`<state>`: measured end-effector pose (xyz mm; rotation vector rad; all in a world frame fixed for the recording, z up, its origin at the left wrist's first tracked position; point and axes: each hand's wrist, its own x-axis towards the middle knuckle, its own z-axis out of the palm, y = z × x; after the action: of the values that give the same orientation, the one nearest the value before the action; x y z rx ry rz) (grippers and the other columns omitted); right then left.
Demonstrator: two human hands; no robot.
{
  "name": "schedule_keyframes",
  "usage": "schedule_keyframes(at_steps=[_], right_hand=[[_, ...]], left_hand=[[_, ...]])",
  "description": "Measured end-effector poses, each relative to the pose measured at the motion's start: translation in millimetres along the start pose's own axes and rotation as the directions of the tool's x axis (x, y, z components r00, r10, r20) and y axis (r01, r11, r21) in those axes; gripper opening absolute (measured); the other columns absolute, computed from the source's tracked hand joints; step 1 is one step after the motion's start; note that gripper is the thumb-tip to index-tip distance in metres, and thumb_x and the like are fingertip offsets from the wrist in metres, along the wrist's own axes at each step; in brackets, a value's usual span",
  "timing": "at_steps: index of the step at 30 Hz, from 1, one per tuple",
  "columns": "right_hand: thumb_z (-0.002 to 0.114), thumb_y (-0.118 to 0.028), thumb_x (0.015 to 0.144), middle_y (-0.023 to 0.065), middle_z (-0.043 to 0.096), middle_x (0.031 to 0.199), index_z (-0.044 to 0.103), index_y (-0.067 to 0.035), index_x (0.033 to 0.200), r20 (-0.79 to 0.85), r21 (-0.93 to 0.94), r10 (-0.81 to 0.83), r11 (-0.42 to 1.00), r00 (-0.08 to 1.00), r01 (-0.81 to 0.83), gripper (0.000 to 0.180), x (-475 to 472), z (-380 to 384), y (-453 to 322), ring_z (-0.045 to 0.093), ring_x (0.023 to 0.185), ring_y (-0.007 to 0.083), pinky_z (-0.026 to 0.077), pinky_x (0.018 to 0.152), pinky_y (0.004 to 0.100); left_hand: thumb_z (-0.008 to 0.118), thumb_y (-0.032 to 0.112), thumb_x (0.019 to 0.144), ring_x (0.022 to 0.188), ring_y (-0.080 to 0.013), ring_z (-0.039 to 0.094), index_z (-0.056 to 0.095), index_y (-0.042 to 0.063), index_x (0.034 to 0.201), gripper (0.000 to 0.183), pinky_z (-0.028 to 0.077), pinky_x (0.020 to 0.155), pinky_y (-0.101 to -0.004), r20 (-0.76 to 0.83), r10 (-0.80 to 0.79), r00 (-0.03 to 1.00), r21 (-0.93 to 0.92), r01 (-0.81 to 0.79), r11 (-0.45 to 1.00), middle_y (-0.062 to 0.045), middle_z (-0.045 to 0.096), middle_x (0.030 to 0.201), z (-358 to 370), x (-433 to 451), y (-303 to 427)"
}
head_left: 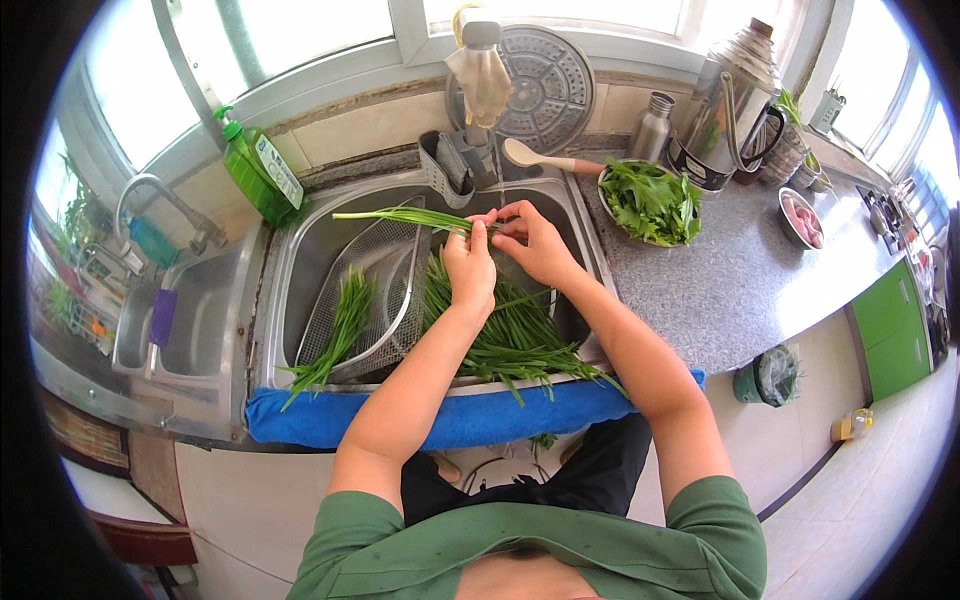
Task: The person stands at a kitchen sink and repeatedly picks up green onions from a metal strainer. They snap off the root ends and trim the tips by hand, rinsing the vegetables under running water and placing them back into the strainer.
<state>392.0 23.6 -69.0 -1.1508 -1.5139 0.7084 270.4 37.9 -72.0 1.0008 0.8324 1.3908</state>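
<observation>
A small bunch of garlic chives [397, 216] lies level over the double sink, white stem ends to the left. My left hand [471, 262] grips it, thumb on top. At the bunch's right end, my right hand [534, 244] pinches the leaves under a thin stream from the faucet [481, 34]. Below my hands, a large heap of chives [502, 330] fills the right basin and hangs over its front rim. In the left basin a metal mesh basket [390, 259] leans tilted, with a smaller pile of chives [341, 322] in it.
A blue towel [465, 420] covers the sink's front edge. Green dish soap [259, 176] stands at the left corner. On the right counter are a bowl of leafy greens [649, 202], a wooden spoon [551, 159], a steel thermos [731, 97] and a bowl of meat [801, 217].
</observation>
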Motion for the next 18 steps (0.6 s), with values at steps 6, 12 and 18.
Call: schedule_keyframes(at_steps=[6, 12, 18], right_hand=[[0.062, -0.005, 0.083, 0.0087, 0.066, 0.069, 0.062, 0.002, 0.093, 0.168, -0.132, 0.097, 0.988, 0.981, -0.075, 0.012, 1.7, -10.4, 0.6, 0.062, 0.065, 0.0127, 0.046, 0.06, 0.0271], [0.059, -0.005, 0.081, 0.0087, 0.067, 0.068, 0.07, -0.002, 0.093, 0.263, -0.291, 0.388, 0.905, 0.883, -0.311, 0.017, -0.3, -30.9, 38.9, 0.064, 0.062, 0.0144, 0.05, 0.059, 0.029], [0.054, 0.0, 0.08, 0.0122, 0.068, 0.08, 0.066, 0.001, 0.103, 0.122, -0.631, 0.338, 0.752, 0.933, -0.19, 0.026, -5.3, -32.8, 42.9, 0.066, 0.077, 0.0216, 0.051, 0.072, 0.0307]], left_hand=[[0.043, 0.015, 0.099, 0.103, -0.0158, 0.058, 0.054, 0.001, 0.1, 0.018, 0.043, 0.088, -0.0261, 0.027, 0.046, 0.999, -0.022, -0.046, 0.999, -0.011, 0.061, 0.118, -5.4, 5.7, -0.4], [0.04, 0.018, 0.1, 0.105, -0.0236, 0.06, 0.048, 0.003, 0.101, 0.017, 0.05, 0.087, -0.0335, -0.06, 0.207, 0.976, -0.25, -0.216, 0.944, -0.016, 0.062, 0.11, -6.4, 11.5, 32.6], [0.039, 0.022, 0.1, 0.099, -0.0273, 0.063, 0.045, 0.005, 0.106, 0.018, 0.054, 0.082, -0.0368, -0.02, 0.033, 0.999, -0.417, -0.039, 0.908, -0.018, 0.063, 0.107, -7.0, 5.6, 36.7]])
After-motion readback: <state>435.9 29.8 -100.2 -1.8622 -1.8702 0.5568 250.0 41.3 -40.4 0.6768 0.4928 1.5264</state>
